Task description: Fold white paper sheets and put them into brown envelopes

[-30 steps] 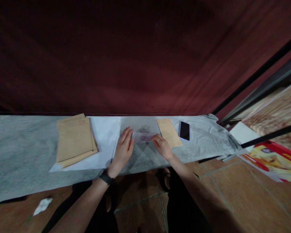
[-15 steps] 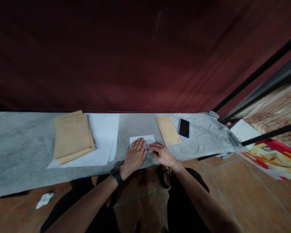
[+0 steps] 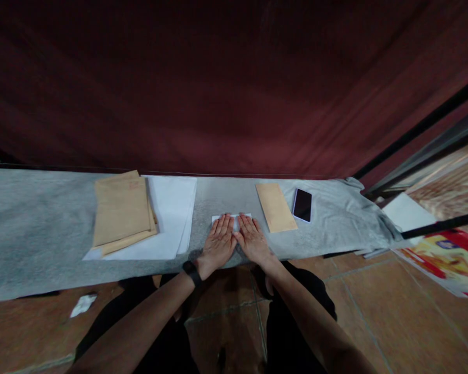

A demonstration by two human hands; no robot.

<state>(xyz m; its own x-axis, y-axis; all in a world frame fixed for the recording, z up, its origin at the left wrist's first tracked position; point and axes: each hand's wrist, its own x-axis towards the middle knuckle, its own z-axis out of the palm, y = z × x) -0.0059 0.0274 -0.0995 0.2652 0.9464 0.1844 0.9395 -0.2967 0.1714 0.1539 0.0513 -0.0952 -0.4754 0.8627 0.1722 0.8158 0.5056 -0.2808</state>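
A small folded white paper (image 3: 235, 222) lies on the grey cloth near its front edge, mostly covered by both hands. My left hand (image 3: 219, 241) presses flat on its left half, fingers stretched out, a dark band on the wrist. On the right half my right hand (image 3: 252, 240) also lies flat, its thumb meeting the left one. Just right of that hand rests a slim brown envelope (image 3: 276, 206). A dark-screened phone (image 3: 302, 204) lies beyond the envelope.
Larger brown envelopes (image 3: 121, 210) are stacked to the left, partly over white paper sheets (image 3: 173, 213). The grey cloth (image 3: 42, 223) covers a long, narrow surface backed by a dark red curtain (image 3: 218, 104). A red and yellow box (image 3: 452, 257) stands at the right.
My right hand has gone from bent fingers at the paper's edge to lying flat on it beside the left. Less of the paper shows. The view has shifted slightly.
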